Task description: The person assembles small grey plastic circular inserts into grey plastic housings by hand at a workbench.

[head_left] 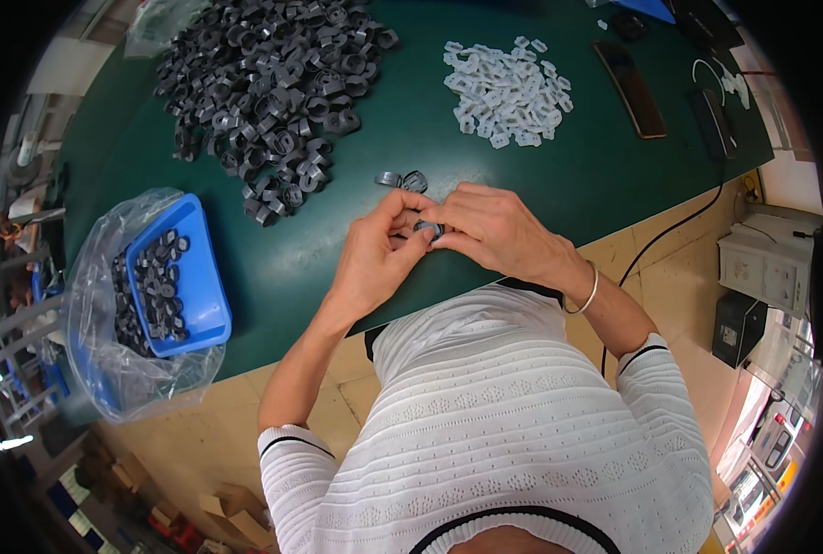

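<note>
Close to the table's near edge, my left hand and my right hand meet with fingers pinched around one small dark grey plastic ring-shaped part. Fingertips cover most of that part, so its details are hidden. Just beyond my fingers lie two similar loose parts, a grey ring and a darker one. A large heap of dark grey plastic rings spreads over the far left. Toward the far right sits a smaller pile of white plastic pieces.
On the left, a blue tray holds several dark parts inside a clear plastic bag. A phone and a black device with a cable lie at the right of the green table. Another clear bag touches the heap.
</note>
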### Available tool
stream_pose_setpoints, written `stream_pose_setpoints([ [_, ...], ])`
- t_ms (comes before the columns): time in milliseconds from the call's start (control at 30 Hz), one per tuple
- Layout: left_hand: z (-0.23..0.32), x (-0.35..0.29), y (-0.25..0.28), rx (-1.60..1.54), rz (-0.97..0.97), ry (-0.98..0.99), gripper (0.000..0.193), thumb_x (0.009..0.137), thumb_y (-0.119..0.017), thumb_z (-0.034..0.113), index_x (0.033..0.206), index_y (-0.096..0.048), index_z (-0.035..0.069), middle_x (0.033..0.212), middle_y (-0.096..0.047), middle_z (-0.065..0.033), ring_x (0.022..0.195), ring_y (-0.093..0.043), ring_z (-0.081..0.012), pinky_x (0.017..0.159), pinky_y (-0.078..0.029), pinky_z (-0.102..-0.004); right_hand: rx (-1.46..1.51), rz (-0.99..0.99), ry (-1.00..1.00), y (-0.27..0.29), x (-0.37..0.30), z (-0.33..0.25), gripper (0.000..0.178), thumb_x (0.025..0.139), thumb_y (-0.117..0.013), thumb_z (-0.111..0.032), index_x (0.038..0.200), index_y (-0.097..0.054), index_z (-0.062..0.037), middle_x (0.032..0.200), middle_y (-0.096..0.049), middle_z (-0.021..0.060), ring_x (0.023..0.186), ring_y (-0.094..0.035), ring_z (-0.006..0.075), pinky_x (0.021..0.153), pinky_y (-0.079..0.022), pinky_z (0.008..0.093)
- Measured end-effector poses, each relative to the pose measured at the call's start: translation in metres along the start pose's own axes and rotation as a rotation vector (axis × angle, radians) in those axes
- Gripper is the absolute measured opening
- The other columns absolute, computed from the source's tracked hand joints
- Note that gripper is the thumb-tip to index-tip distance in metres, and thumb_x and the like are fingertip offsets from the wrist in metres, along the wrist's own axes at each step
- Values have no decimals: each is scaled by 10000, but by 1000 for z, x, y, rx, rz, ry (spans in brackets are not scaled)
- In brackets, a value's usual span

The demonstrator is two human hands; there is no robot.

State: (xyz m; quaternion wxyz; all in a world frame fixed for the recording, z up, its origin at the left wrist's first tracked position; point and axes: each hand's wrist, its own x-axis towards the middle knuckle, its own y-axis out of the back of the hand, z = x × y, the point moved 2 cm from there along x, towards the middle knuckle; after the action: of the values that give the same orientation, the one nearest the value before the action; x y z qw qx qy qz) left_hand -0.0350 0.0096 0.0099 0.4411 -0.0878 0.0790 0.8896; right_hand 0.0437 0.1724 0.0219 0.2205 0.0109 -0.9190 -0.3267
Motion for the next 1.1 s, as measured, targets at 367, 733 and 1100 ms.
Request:
stream_pose_setpoints([
  [367, -6, 2, 1, -157, -77, 129, 169, 923, -591, 26, 1083, -544, -5, 913, -672, -50, 778, -613, -76, 675, -514, -217, 133, -24, -56, -5, -2, 4, 317, 732, -750, -47, 1035, -657, -26, 749, -590, 89, 691, -555, 250, 636, -462, 362],
  [733, -3, -10, -6, -341, 9, 78, 151, 958, -569, 82, 1078, -543, -7, 867, -667, -84, 727, -622, -98, 616, -511, -219, 440, -48, -388, -2, -5, 8, 177, 834, -691, -40, 1006, -661, -7, 765, -619, 53, 673, -574, 117, 586, -489, 282],
  [1100, -20, -10, -19, -566, 180, 142, 235, 999, -543, 246, 944, -547, 17, 673, -640, -96, 519, -591, -119, 452, -449, -205, 435, 81, -573, -12, -3, 4, 124, 853, -646, -47, 946, -633, 36, 742, -629, 58, 667, -596, 101, 576, -517, 237],
])
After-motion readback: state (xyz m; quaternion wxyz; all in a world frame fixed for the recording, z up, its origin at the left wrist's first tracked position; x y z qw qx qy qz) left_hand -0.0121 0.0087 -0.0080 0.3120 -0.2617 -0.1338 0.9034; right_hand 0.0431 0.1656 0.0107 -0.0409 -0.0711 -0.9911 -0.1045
